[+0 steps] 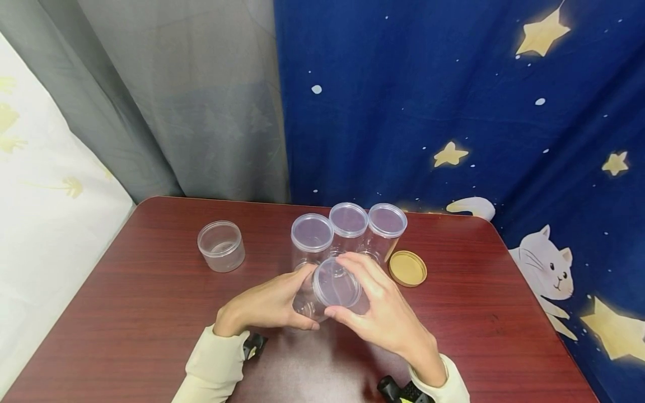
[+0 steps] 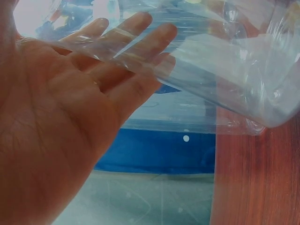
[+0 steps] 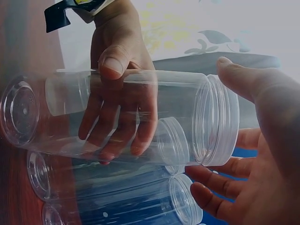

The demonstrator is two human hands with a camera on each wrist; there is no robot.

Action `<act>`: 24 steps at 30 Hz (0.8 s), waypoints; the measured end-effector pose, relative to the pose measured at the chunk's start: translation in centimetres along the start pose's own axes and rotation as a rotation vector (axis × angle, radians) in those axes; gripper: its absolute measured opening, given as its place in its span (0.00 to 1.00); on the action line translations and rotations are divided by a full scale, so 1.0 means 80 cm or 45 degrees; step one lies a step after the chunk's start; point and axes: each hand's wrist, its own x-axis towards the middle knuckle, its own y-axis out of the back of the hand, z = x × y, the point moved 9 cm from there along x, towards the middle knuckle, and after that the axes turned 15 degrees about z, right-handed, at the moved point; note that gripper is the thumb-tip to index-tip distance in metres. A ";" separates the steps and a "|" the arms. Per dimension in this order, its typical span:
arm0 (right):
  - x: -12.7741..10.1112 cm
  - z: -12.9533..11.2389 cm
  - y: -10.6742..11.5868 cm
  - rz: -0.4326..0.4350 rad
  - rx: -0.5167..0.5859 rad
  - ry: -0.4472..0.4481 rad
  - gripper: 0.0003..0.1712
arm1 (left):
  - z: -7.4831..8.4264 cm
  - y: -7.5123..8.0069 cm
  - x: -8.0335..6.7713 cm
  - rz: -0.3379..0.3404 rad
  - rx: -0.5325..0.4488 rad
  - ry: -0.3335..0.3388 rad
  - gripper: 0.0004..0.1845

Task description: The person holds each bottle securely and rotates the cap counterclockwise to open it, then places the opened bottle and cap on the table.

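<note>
Gripping the clear jar [image 1: 307, 305] by its body, your left hand [image 1: 274, 299] faced your right hand [image 1: 380, 313], which pinched the lid [image 1: 336, 284]; three lidded jars [image 1: 349, 221] stood behind.

A reddish-brown, wood-grained desk [image 1: 126, 313] is filling the lower scene. Behind it, a grey curtain [image 1: 201, 101] is hanging beside a blue curtain [image 1: 373, 123], which is displaying white dots, yellow stars [image 1: 543, 34] and, near the desk's right edge, a white cat [image 1: 546, 263] (it is showing whiskers). At the far left, a white sheet [image 1: 45, 212] is carrying pale yellow motifs. Three clear jars [image 1: 349, 219] are standing close together near the desk's back edge; a gold lid [image 1: 407, 268] is lying just right of them, while a squat clear jar [image 1: 221, 247] is standing well apart leftward.
</note>
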 end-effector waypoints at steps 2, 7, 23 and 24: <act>0.000 0.001 0.000 -0.006 0.010 -0.016 0.42 | 0.001 0.000 0.000 0.001 0.000 -0.001 0.45; -0.001 0.001 0.001 -0.018 0.036 -0.038 0.41 | 0.002 0.001 0.001 0.001 0.009 -0.007 0.45; -0.003 0.000 -0.003 -0.077 0.109 -0.043 0.38 | -0.002 0.001 0.000 -0.002 -0.023 0.014 0.45; -0.003 0.000 -0.003 -0.068 0.101 -0.042 0.38 | -0.002 0.001 0.000 -0.001 -0.026 0.016 0.45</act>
